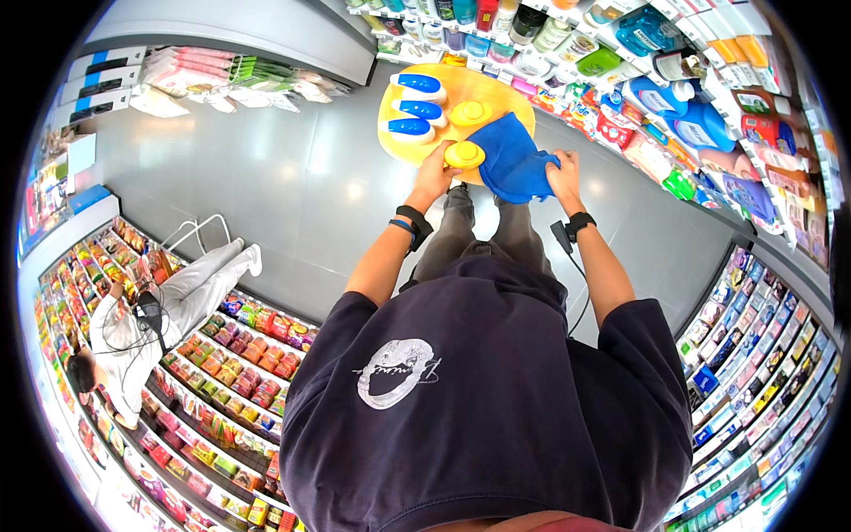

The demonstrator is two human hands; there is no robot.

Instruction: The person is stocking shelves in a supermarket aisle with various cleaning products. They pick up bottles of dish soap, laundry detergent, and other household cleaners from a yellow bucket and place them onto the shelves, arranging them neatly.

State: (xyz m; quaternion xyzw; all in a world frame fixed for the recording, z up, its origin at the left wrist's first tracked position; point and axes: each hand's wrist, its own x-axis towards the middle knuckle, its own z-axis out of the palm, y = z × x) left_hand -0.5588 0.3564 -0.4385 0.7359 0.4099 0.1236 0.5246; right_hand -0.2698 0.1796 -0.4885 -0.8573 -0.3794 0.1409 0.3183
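Near the front edge of a yellow wooden stool top [425, 154], my left hand [436, 174] grips a yellow bottle [465, 155], seen from above. My right hand [564, 176] pinches a corner of a blue cloth [508, 149], which lies across the stool's right side and hangs over its front edge. The cloth's left edge meets the held bottle. A second yellow bottle [471, 113] stands just behind it. On the left of the stool, three white bottles with blue tops [417, 108] are lined up in a column.
Shelves of toiletries and detergents [585, 60] rise behind and to the right of the stool. Packaged goods hang at the left [213, 73]. A person in light clothes [153, 319] is at the snack shelves [246, 352] on the left, beside a white metal frame [198, 229]. A cable [582, 272] hangs by my right wrist.
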